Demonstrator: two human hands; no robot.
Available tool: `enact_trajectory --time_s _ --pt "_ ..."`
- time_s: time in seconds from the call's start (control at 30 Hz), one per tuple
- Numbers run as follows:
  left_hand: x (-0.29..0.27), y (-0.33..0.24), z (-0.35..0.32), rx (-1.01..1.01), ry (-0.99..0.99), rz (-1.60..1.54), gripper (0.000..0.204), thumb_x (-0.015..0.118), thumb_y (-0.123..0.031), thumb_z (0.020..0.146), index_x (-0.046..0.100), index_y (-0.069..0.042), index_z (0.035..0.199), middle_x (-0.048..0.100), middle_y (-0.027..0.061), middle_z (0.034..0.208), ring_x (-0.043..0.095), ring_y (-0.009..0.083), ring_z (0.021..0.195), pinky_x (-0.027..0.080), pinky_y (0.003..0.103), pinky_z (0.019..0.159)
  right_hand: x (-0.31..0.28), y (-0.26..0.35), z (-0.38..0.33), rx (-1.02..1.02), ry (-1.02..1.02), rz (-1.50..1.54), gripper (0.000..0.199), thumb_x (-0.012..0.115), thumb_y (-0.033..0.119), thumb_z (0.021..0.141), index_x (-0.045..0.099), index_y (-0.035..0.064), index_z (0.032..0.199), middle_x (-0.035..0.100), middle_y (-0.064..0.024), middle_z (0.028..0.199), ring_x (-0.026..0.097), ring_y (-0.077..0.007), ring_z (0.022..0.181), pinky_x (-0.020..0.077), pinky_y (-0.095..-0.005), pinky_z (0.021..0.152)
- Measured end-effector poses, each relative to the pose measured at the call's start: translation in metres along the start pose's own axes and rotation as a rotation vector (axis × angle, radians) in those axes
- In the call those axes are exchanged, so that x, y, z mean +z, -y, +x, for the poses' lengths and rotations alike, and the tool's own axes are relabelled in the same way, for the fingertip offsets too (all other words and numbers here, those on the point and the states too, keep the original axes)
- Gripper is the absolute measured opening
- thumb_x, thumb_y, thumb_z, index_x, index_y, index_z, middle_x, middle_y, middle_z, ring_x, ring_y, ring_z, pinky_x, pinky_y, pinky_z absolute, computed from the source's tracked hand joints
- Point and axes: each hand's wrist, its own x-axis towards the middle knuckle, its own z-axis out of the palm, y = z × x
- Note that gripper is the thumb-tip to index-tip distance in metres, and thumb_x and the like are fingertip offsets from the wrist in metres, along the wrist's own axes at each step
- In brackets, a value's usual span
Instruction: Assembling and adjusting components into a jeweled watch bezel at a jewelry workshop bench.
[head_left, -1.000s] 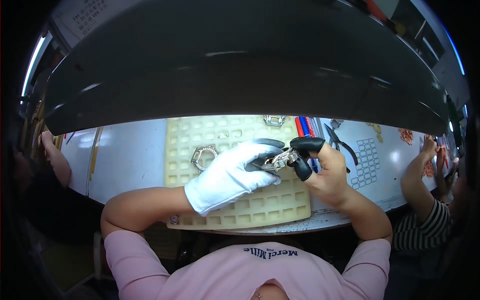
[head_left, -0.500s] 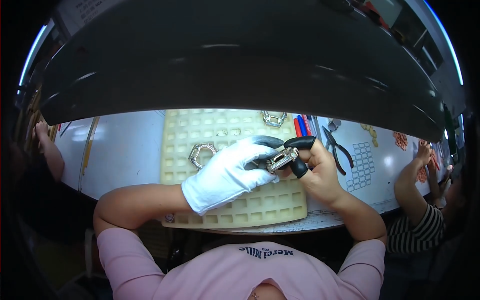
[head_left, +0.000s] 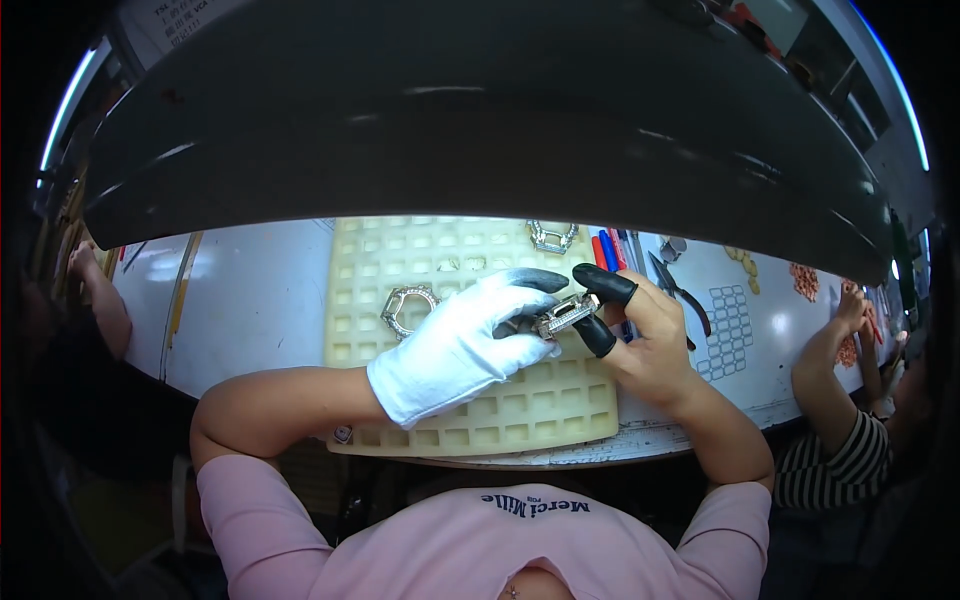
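A silver, ridge-edged watch case (head_left: 568, 314) with an open middle is tilted up above the pad. My left hand (head_left: 465, 335), in a white glove with grey-smudged fingertips, is closed on its left end. At its right end, the black-capped thumb and forefinger of my right hand (head_left: 640, 335) curve around the piece; whether both touch it is hard to see. Beside the left glove, a second watch case (head_left: 408, 311) lies on the pale yellow pad (head_left: 470, 437) of square pockets. Another watch case (head_left: 552, 237) rests near the pad's far edge.
Right of the pad are pens (head_left: 604, 250), pliers (head_left: 685, 290), a sheet of linked grey rectangles (head_left: 727, 330), yellowish pieces (head_left: 741, 262) and orange pieces (head_left: 804, 281). A dark hood (head_left: 480, 130) overhangs the table. Other people's arms (head_left: 825, 345) show at both sides.
My right hand has shifted slightly right, its forefinger more bent and lifted off the end of the watch case. My left hand keeps its hold. The whole view has moved slightly.
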Motion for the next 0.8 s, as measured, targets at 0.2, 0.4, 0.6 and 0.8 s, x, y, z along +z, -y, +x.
enact_trajectory --time_s 0.2,0.4,0.6,0.8 --pt "0.002 -0.002 -0.001 -0.089 0.088 -0.055 0.034 0.069 -0.005 0.077 0.058 0.005 0.108 0.053 0.0099 0.114 0.056 0.0133 0.093 0.047 0.027 0.081 0.000 -0.004 -0.001 -0.159 -0.022 -0.107 0.012 0.067 0.002 0.065 0.060 -0.0006 0.074 0.054 -0.0097 0.071 0.052 -0.0251 0.056 0.0409 -0.0341 0.048" --pt "0.001 -0.018 -0.001 -0.285 0.150 0.003 0.032 0.072 -0.017 0.077 0.060 0.002 0.101 0.062 0.0055 0.088 0.056 0.0100 0.082 0.047 0.025 0.074 -0.004 -0.004 0.001 -0.315 0.018 -0.220 0.020 0.062 -0.002 0.048 0.049 0.0019 0.063 0.051 -0.0095 0.070 0.051 -0.0257 0.057 0.0397 -0.0351 0.048" --pt "-0.002 -0.020 0.000 -0.474 0.201 -0.161 0.031 0.066 -0.025 0.083 0.061 -0.001 0.101 0.061 0.0043 0.082 0.054 0.0078 0.073 0.045 0.024 0.064 -0.003 -0.001 0.000 -0.388 0.008 -0.288 0.016 0.059 0.000 0.052 0.050 0.0018 0.064 0.051 -0.0086 0.071 0.051 -0.0232 0.057 0.0407 -0.0338 0.047" --pt "-0.003 -0.013 -0.002 -0.438 0.220 -0.153 0.034 0.063 -0.034 0.085 0.066 -0.003 0.099 0.062 0.0038 0.076 0.055 0.0080 0.066 0.045 0.024 0.062 0.000 0.004 0.001 -0.499 0.013 -0.380 0.012 0.058 0.008 0.055 0.050 0.0036 0.062 0.051 -0.0073 0.071 0.051 -0.0199 0.058 0.0413 -0.0307 0.047"
